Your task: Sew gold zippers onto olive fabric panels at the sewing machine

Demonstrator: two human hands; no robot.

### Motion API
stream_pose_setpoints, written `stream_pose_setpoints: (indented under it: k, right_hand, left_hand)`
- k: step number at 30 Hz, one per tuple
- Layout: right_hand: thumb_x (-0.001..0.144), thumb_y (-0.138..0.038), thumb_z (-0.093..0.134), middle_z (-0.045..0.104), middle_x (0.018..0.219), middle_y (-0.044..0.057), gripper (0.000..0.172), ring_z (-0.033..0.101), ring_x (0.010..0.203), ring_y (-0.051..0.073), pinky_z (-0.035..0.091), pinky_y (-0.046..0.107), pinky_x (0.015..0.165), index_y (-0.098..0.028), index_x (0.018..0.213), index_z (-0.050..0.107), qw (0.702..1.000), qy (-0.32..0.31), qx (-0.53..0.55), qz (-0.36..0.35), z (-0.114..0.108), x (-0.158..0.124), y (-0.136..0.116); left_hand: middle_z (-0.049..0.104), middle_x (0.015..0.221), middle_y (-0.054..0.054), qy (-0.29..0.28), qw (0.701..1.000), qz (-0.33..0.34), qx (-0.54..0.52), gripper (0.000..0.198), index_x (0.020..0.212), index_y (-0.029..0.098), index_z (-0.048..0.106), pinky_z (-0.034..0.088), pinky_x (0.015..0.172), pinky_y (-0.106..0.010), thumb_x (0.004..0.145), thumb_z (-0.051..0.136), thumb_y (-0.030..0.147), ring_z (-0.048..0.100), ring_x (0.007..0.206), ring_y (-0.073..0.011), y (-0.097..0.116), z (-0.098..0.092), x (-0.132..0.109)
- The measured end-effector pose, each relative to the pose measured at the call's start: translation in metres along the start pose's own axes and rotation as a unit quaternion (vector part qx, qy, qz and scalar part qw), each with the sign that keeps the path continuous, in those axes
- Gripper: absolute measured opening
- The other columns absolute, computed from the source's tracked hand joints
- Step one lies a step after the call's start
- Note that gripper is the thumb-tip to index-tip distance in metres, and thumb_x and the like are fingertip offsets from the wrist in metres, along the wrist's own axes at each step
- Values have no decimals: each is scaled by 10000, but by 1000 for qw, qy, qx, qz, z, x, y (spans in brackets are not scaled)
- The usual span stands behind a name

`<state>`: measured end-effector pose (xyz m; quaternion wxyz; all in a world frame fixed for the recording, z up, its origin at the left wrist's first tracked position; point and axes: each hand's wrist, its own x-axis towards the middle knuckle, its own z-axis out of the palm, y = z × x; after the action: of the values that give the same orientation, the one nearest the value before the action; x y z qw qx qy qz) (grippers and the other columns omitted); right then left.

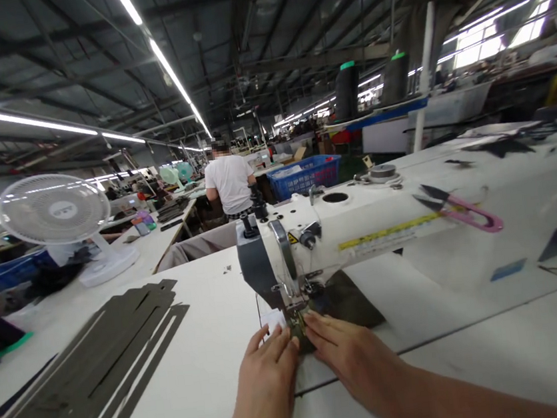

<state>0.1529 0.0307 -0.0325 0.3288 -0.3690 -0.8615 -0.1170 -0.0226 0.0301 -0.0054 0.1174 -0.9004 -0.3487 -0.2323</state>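
A dark olive fabric piece point(352, 300) lies under the head of a white sewing machine point(283, 249), its near part between my hands at the needle area. My left hand point(269, 371) rests palm down just left of the presser foot point(298, 319), fingers stretched forward and slightly apart. A small white piece point(273, 319) lies at its fingertips. From the right, my right hand point(347, 345) reaches in with fingers extended flat onto the fabric, tips close to the foot. What lies beneath both sets of fingertips is mostly hidden.
Cut dark fabric strips point(123, 347) lie stacked on the table at left, near a white fan point(57, 211) and a thread cone point(3, 331). Pink-handled snips point(470, 214) rest on the machine arm. Behind stand a blue crate point(300, 178) and a person point(230, 181) facing away.
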Motion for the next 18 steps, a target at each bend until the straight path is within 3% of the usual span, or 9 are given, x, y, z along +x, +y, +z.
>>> stream_pose_setpoints:
  k: [7,10,18]
  right_hand:
    - [776,-3,463,650,1020,154,260,621,934,221,518,316,832,-54,974,624,999,-35,19,-10,-4,9,6]
    - [777,3,453,667,974,122,242,637,878,205,538,287,754,-105,897,634,999,-36,27,4,-2,15,11]
    - [782,-16,445,670,863,90,221,628,855,197,522,282,757,-136,842,621,995,-58,69,37,-2,18,14]
  left_hand:
    - [662,997,-115,-31,998,53,33,253,935,125,593,437,939,-425,876,350,90,605,985,-212,-7,6,6]
    - [669,967,-111,-29,998,44,29,222,905,114,591,454,917,-401,877,372,93,610,964,-206,-12,11,12]
    - [674,935,-98,-30,999,17,24,186,836,121,592,478,883,-369,850,412,76,624,918,-200,-14,13,14]
